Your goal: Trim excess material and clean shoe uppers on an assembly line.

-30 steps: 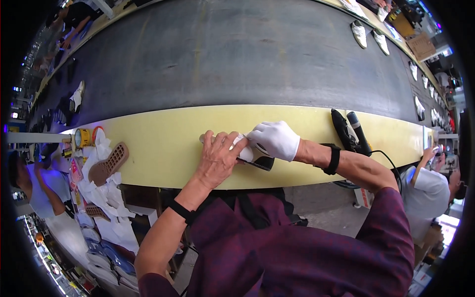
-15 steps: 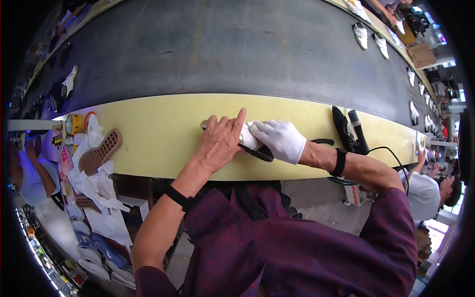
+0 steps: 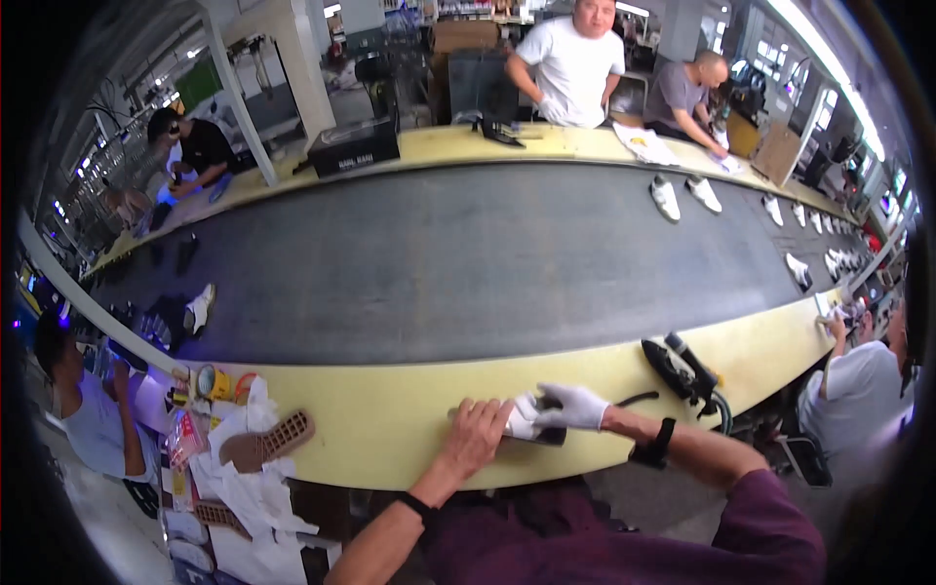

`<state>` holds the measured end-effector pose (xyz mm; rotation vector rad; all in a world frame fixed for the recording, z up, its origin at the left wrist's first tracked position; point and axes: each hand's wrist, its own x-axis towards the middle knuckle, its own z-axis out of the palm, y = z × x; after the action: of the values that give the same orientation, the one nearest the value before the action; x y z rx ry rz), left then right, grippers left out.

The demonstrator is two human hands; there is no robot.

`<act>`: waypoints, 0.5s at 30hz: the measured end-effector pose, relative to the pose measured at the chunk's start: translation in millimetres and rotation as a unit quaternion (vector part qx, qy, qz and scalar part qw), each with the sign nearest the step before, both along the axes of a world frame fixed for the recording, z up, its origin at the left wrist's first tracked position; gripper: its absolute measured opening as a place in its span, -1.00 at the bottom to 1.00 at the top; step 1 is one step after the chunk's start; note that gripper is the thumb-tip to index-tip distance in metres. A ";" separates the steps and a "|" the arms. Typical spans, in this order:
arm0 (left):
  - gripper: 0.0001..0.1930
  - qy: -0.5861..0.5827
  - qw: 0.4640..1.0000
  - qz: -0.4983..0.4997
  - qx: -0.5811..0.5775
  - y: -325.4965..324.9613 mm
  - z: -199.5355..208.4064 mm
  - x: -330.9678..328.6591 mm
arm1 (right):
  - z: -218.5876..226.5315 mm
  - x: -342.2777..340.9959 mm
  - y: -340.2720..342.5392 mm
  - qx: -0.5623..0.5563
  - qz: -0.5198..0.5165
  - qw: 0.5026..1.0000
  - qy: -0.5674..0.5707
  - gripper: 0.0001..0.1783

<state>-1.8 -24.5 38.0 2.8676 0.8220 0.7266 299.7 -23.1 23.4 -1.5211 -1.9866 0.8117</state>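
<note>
A white shoe [image 3: 523, 417] with a dark part at its right end is held low over the yellow bench, in front of me. My bare left hand [image 3: 478, 435] lies over its left part, fingers wrapped around it and hiding much of it. At the shoe's right end, my right hand [image 3: 579, 406], in a white glove, grips it with bent fingers. A thin dark curved strip [image 3: 639, 398] lies on the bench just beyond the right hand. Farther right rests a black, iron-shaped tool [image 3: 673, 370] with a hose.
The yellow bench [image 3: 380, 414] borders a wide grey conveyor belt [image 3: 419, 263]. At left are brown soles [image 3: 273, 444], white paper [image 3: 239, 478] and a yellow tape roll [image 3: 213, 382]. White shoes [image 3: 665, 199] stand on the belt's right. A black box [image 3: 354, 146] and several people are around.
The view has tilted up, bringing the far bench and people into sight. Both hands remain at the shoe. The right hand's fingers have shifted slightly on its right end.
</note>
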 end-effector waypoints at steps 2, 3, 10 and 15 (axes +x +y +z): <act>-0.46 -0.014 1.000 -0.012 -0.010 -29.7 26.0 -11.7 | 67.0 -31.2 -42.1 -0.277 0.007 0.958 0.073 -0.35; -0.43 -0.009 0.999 -0.034 0.013 -25.1 54.7 -11.6 | 71.4 -28.8 -51.2 -0.418 0.088 0.864 0.268 -0.36; -0.31 0.018 0.997 0.001 0.069 -12.7 104.3 -34.7 | 117.9 -59.8 -61.4 -0.323 0.003 0.887 0.329 -0.34; -0.03 -0.305 0.875 0.195 -0.321 -18.7 93.7 -23.0 | 155.1 -71.4 -59.0 -0.242 -0.046 0.810 0.532 -0.25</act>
<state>-24.8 -43.2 131.6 1.7505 1.2360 1.0617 228.3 -82.1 178.5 -0.9532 -0.8792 1.7262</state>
